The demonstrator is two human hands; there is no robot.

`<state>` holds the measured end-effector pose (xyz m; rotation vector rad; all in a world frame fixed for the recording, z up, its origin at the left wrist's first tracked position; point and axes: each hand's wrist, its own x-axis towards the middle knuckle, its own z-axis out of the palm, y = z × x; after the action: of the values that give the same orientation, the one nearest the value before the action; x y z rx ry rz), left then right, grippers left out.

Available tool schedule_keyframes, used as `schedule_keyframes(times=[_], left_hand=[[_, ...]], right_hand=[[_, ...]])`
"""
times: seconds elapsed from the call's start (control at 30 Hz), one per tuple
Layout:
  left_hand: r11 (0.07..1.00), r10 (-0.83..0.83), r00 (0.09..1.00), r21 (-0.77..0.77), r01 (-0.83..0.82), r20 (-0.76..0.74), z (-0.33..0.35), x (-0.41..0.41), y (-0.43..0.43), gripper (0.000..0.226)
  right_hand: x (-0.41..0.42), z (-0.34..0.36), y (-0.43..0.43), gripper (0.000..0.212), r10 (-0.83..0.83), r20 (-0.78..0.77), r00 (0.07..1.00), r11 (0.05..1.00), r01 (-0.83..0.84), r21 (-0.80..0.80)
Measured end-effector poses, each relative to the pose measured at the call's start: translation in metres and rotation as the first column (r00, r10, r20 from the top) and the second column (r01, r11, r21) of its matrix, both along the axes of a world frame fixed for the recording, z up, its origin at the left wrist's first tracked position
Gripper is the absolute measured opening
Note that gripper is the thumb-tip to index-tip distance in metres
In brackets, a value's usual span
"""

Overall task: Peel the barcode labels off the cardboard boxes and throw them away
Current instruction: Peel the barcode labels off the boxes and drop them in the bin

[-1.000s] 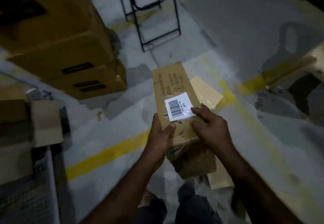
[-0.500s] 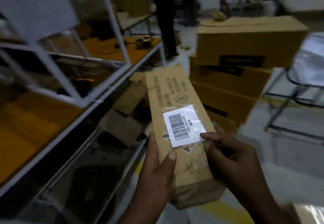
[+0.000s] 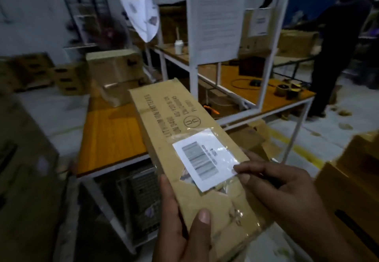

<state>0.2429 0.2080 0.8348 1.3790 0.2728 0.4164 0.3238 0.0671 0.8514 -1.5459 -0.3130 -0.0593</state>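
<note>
The view swings up from the floor to an orange-topped bench (image 3: 108,134), and a person (image 3: 336,46) now stands at far right. The box (image 3: 184,118) comes up with it, its far end over the bench. The right hand (image 3: 287,196) moves from lying on the box beside the label (image 3: 205,159) to pinching the label's near right corner with its fingertips (image 3: 238,168). The left hand (image 3: 180,231) has its thumb lower, farther from the label.

Orange-topped bench (image 3: 270,99) — cable (image 3: 241,82), rolls (image 3: 281,89) on it.
</note>
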Motion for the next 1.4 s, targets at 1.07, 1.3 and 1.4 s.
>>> schedule_keyframes(times=[1.07,1.3,1.4], left_hand=[[0.2,0.051,0.945,0.93,0.307,-0.323,0.096,0.435,0.314,0.074],[0.076,0.019,0.938,0.936,0.344,-0.346,0.11,0.506,0.349,0.072],[0.052,0.073,0.932,0.934,0.353,-0.356,0.119,0.536,0.366,0.062]], right_hand=[[0.469,0.042,0.272,0.016,0.237,0.28,0.93,0.804,-0.026,-0.594],[0.534,0.056,0.298,0.029,0.261,0.444,0.857,0.668,0.172,-0.724],[0.551,0.06,0.315,0.025,0.339,0.517,0.786,0.631,0.218,-0.745]])
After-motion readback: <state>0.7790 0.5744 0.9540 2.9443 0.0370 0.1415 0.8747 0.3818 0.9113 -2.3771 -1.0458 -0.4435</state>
